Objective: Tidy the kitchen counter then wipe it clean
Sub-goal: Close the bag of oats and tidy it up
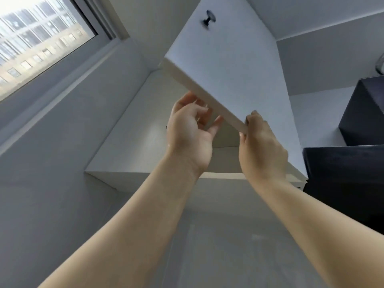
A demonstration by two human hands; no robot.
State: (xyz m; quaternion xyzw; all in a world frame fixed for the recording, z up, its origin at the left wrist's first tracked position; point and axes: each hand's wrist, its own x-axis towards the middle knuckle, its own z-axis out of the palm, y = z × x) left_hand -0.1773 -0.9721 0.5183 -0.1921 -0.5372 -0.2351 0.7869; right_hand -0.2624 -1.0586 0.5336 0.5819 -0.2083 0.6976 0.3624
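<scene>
Reaching: both bare arms are up toward a white wall cabinet (pixel 128 142), seen from below.
Cabinet door: the cabinet door (pixel 228 65) stands swung out from the cabinet, its lower edge running on a slant between the two hands.
Knob: a small dark knob (pixel 207 18) sits on the door's front face, well away from both hands and blurred.
Right hand: the right hand (pixel 261 148) is at the door's near lower corner. Its grip is closed on the panel, fingers on the front face and the thumb against the edge.
Left hand: the left hand (pixel 191 129) is just beside the same lower edge, further along it, with the palm turned toward the door. Its grip is slack, fingers loosely curled and holding nothing. Whether the fingertips touch the edge I cannot tell.
Window: a window (pixel 41 44) is off to the left, with a building front showing through it.
Right side: a dark boxy unit (pixel 342 179) hangs just beside the cabinet.
Wall: a pale wall (pixel 52 183) fills the space under the window and the cabinet.
</scene>
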